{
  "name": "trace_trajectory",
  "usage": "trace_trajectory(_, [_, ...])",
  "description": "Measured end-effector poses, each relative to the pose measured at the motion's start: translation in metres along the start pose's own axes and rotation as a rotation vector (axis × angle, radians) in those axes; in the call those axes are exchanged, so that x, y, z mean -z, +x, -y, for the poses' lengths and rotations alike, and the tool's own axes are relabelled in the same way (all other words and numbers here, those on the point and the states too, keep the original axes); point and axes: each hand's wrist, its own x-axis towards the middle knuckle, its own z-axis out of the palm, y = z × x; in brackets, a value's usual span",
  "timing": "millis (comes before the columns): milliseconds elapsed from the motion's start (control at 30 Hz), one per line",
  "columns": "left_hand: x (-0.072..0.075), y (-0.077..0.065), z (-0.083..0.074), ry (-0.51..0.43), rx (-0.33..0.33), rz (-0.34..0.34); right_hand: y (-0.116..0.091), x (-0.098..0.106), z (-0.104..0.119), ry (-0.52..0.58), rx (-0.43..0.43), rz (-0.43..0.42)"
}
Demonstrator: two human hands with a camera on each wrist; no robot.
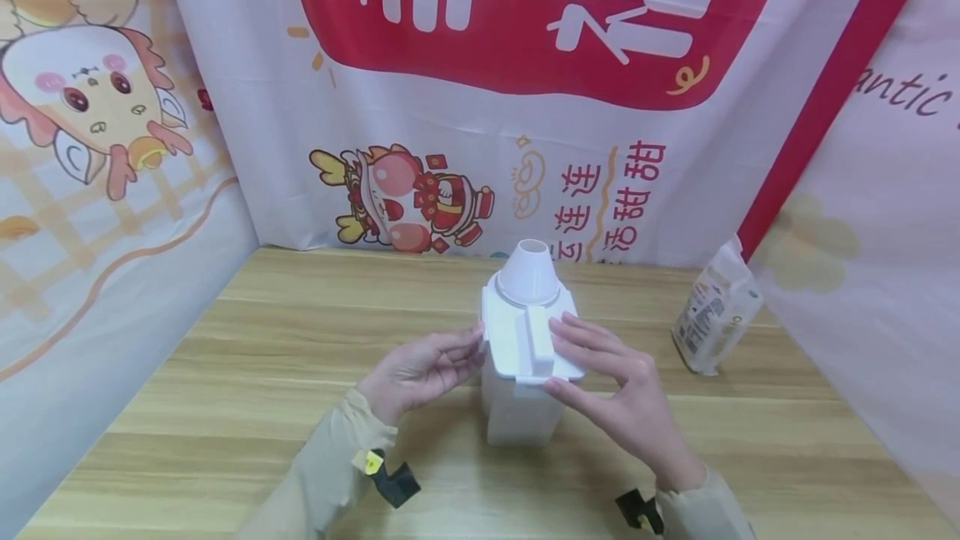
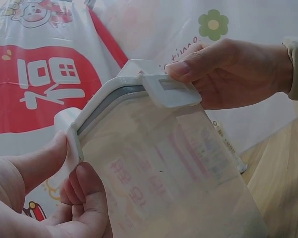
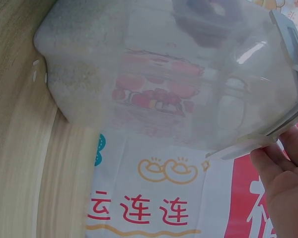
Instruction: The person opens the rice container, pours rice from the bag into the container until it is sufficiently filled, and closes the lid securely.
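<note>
A translucent storage container [image 1: 523, 419] stands upright on the table, with a white lid [image 1: 507, 325] on top. The lid carries a raised handle [image 1: 540, 342] and a white cone-shaped piece [image 1: 529, 275] behind it. What looks like rice [image 3: 84, 69] fills its lower part in the right wrist view. My left hand [image 1: 429, 369] pinches the clip at the lid's left side between thumb and forefinger. Across from it, my right hand [image 1: 622, 386] grips the lid, its thumb on the front clip [image 2: 176, 93] and its fingers over the right side by the handle.
A white printed bag [image 1: 716, 311] stands on the wooden table [image 1: 337, 307] toward the back right. Some loose white grains [image 3: 35, 75] lie beside the container's base. Printed cloth [image 1: 247, 90] hangs behind the table and along both sides.
</note>
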Motion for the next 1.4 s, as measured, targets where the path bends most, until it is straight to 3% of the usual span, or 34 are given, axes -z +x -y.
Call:
trace_trajectory(267, [-0.0001,-0.0004,-0.0015,-0.029,0.022,-0.019,0.0006,0.0005,0.0007,-0.001,0.015,0.001])
trace_trajectory(533, [-0.0031,-0.0015,-0.0051,-0.001,-0.015,-0.086,0.0005,0.0013,-0.0005,0.006,0.022,0.000])
trace_trajectory(1033, [-0.0043,-0.0022,-0.0048,-0.015,-0.021,-0.105,0.0002,0.0023,0.0003,-0.010,0.014,0.000])
trace_trajectory(1400, [-0.0037,-0.0024,-0.0064,0.133,-0.091,-0.119,0.0003,0.0010,0.0008,0.007,0.021,0.005])
